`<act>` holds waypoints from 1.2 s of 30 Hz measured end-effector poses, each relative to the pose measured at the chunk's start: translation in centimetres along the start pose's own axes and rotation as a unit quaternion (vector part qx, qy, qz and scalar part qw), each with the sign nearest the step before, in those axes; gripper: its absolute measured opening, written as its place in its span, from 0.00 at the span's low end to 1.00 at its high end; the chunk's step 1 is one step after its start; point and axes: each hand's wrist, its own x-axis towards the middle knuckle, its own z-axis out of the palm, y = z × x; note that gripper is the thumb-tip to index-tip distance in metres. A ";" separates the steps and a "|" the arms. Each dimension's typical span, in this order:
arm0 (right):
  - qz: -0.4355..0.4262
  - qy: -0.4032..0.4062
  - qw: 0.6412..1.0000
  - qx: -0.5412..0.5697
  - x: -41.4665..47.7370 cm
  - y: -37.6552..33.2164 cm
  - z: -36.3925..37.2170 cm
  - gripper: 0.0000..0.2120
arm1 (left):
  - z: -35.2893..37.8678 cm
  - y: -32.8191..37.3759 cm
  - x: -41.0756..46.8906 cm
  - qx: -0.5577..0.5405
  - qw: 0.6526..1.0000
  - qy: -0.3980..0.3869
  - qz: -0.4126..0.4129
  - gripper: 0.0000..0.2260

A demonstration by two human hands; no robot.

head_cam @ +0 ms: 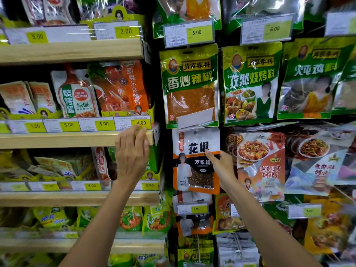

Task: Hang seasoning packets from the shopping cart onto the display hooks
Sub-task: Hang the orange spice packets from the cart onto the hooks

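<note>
Head view: a person's two bare arms reach up to a shop display, with wooden shelves on the left and hanging packets on the right.
Task packet: the white, orange and black peppercorn packet [194, 151] hangs flat against the hook column, upright with its front facing out.
Packet position: directly below the green chili packet [189, 83], just left of the red dish packet [260, 162], above a like packet behind the 6.00 tag [192, 209].
Hook seating: the packet's top sits under a tilted white tag holder [195, 119]; whether it is fully on the hook cannot be told.
Right hand [221, 166]: grasps the peppercorn packet at its right edge, thumb [209, 155] pressed on the front, other fingers hidden behind.
Left hand [132, 155]: released, fingers extended upward, tips touching the front edge of the wooden shelf [57, 139] just under the 4.00 price tag [140, 123]; it holds nothing.
Image quality: outer edges are blurred.
</note>
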 end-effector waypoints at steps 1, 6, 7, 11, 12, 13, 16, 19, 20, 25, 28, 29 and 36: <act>-0.003 0.003 1.000 -0.011 0.2 0.0 0.1 0.12 | -0.1 0.0 0.1 0.001 1.000 -0.003 -0.001 0.12; -0.046 0.030 0.992 -0.110 -0.6 0.5 -0.2 0.13 | -0.9 0.6 0.2 -0.012 1.000 -0.016 -0.017 0.12; -0.065 0.053 0.989 -0.124 -1.1 0.7 -0.4 0.15 | -1.2 0.8 0.3 -0.017 0.999 -0.013 -0.025 0.12; -0.157 0.096 0.972 -0.145 -3.2 1.4 -1.1 0.20 | -2.2 3.8 -0.8 -0.057 0.998 0.016 -0.007 0.12; -0.164 0.090 0.972 -0.140 -3.2 1.5 -1.1 0.21 | -2.2 5.2 -1.6 -0.095 0.995 -0.004 0.001 0.11; -0.163 0.080 0.974 -0.133 -3.0 1.4 -1.1 0.23 | -2.1 6.7 -2.3 -0.138 0.989 -0.043 -0.007 0.11; -0.138 0.048 0.984 -0.100 -1.5 0.9 -0.6 0.29 | -1.2 10.0 -3.2 -0.285 0.917 -0.194 -0.202 0.17; -0.101 0.015 0.992 -0.075 0.8 0.6 0.1 0.35 | 1.0 10.8 -2.0 -0.368 0.794 -0.254 -0.411 0.32; -0.087 0.008 0.994 -0.064 1.6 0.6 0.3 0.37 | 2.1 10.6 -1.5 -0.379 0.769 -0.265 -0.442 0.35; -0.027 -0.026 0.999 -0.026 5.0 1.3 1.0 0.43 | 6.6 9.5 0.2 -0.428 0.699 -0.311 -0.481 0.25; -0.020 -0.038 0.999 0.004 6.2 1.8 1.2 0.41 | 7.9 8.9 0.8 -0.440 0.667 -0.353 -0.487 0.27; -0.024 -0.043 0.999 0.021 6.5 1.9 1.3 0.39 | 8.3 8.8 0.9 -0.427 0.662 -0.368 -0.493 0.30; -0.029 -0.071 0.994 0.076 7.4 2.7 1.2 0.18 | 9.6 8.2 0.7 -0.441 0.646 -0.338 -0.523 0.27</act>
